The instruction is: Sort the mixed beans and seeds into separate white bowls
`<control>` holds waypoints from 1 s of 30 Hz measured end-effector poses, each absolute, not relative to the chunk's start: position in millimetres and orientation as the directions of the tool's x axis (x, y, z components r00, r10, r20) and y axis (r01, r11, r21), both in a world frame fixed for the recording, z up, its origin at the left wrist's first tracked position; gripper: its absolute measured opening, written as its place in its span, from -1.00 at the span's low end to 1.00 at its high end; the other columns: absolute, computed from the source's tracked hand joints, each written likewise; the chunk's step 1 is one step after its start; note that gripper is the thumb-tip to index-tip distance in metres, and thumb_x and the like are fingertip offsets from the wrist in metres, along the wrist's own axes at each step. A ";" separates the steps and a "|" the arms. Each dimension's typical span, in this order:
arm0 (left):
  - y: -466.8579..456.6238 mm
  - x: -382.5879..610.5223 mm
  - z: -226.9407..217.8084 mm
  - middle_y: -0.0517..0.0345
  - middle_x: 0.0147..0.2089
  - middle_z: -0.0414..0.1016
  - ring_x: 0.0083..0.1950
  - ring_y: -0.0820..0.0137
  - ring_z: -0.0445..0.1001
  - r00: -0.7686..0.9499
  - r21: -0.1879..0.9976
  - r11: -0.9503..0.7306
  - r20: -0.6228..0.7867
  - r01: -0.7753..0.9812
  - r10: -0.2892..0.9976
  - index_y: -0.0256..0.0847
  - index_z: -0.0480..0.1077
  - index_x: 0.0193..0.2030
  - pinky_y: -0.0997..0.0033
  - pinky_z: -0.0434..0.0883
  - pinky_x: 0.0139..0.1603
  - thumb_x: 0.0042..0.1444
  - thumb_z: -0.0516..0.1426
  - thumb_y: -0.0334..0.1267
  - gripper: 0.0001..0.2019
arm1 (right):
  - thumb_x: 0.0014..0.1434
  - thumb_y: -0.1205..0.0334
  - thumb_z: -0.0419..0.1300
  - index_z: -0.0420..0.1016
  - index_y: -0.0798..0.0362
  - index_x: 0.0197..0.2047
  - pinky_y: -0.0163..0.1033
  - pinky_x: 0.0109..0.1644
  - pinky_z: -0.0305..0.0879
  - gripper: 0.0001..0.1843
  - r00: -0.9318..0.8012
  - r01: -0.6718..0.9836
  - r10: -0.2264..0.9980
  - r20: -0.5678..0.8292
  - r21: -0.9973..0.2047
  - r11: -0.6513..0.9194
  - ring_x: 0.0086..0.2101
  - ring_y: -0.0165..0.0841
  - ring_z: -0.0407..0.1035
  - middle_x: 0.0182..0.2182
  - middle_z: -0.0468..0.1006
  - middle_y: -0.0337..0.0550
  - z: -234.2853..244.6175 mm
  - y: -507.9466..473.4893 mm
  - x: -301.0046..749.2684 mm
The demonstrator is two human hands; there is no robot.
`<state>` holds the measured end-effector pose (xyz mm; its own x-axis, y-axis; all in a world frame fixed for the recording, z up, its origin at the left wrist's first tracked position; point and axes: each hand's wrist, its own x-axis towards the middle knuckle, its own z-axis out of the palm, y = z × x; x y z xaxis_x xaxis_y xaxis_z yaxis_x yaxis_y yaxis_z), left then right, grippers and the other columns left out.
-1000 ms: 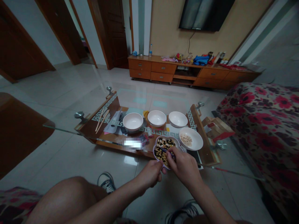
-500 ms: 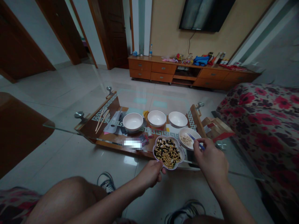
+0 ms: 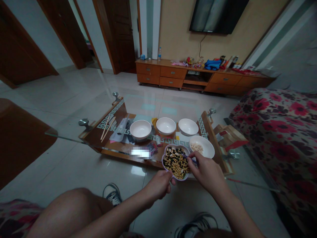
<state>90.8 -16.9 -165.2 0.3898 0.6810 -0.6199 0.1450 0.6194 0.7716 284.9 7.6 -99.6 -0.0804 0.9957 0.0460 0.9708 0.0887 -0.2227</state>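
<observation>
Item: bean dish [image 3: 163, 159]. Left hand [image 3: 159, 185] grip pinching its near rim. Right hand [image 3: 206, 170] grip pinching blue chopsticks [image 3: 188, 156], tips over it. White bowl [image 3: 208, 151] just right.

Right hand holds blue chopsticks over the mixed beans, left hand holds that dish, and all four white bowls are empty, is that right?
No. The head view shows only three bowls empty; the fourth bowl, right of the dish, holds pale pieces. The right hand with chopsticks and left hand on the dish are as said.
</observation>
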 end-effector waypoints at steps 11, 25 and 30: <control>-17.3 93.7 -164.8 0.34 -0.72 0.14 -0.76 0.55 -0.05 0.381 0.764 0.627 -0.631 0.154 0.675 -0.18 0.29 -0.36 0.54 -0.10 -0.69 0.28 -0.18 0.10 -0.55 | 0.34 0.07 0.01 0.46 -0.04 -0.13 -0.30 -0.43 0.07 -0.76 -0.134 0.972 0.991 -0.019 -0.200 0.128 -0.39 -0.28 0.54 -0.37 0.64 -0.19 -105.2 7.6 278.3; -16.4 93.8 -161.9 0.34 -0.70 0.15 -0.75 0.56 -0.05 0.378 0.767 0.624 -0.628 0.150 0.681 -0.18 0.29 -0.36 0.54 -0.10 -0.67 0.25 -0.15 0.19 -0.51 | 0.35 0.12 0.02 0.46 -0.05 -0.11 -0.31 -0.44 0.10 -0.78 -0.169 0.974 0.985 -0.020 -0.156 0.164 -0.38 -0.32 0.55 -0.37 0.65 -0.20 -109.0 9.5 277.7; -16.4 93.5 -163.2 0.34 -0.70 0.16 -0.75 0.56 -0.04 0.379 0.764 0.627 -0.632 0.153 0.676 -0.18 0.30 -0.36 0.54 -0.10 -0.68 0.29 -0.16 0.10 -0.55 | 0.36 0.11 0.02 0.46 -0.06 -0.10 -0.32 -0.45 0.07 -0.78 -0.158 0.978 0.987 -0.036 -0.143 0.151 -0.37 -0.31 0.56 -0.37 0.66 -0.22 -108.9 9.3 276.7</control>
<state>93.5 -16.4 -163.2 0.3786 0.6765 -0.6317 0.1528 0.6274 0.7635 276.7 9.3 -108.9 -0.1578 0.9868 -0.0357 0.9781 0.1513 -0.1429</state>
